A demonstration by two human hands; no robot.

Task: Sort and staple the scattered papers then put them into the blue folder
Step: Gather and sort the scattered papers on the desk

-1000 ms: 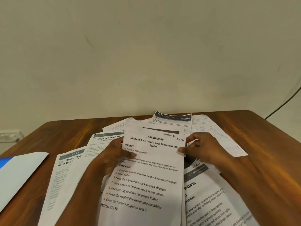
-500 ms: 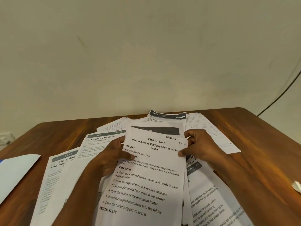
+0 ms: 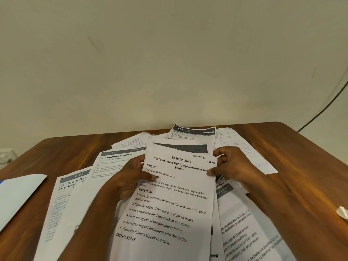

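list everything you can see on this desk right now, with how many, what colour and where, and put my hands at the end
Brown wooden table: one, reddish brown, fills the lower view.
White printed sheet headed TASK ID 3649: one, white with black text, centre, held up at both side edges.
Scattered white printed papers: several, exact count unclear as they overlap; white with dark grey headers, spread left, behind and right of the held sheet.
Blue and white folder: one, mostly white with blue at its left edge, far left on the table.
Small white object: one, right edge, cut off, unidentifiable.
Black cable: one, against the beige wall, upper right.
Hands: left hand grips the sheet's left edge; right hand pinches its right edge.
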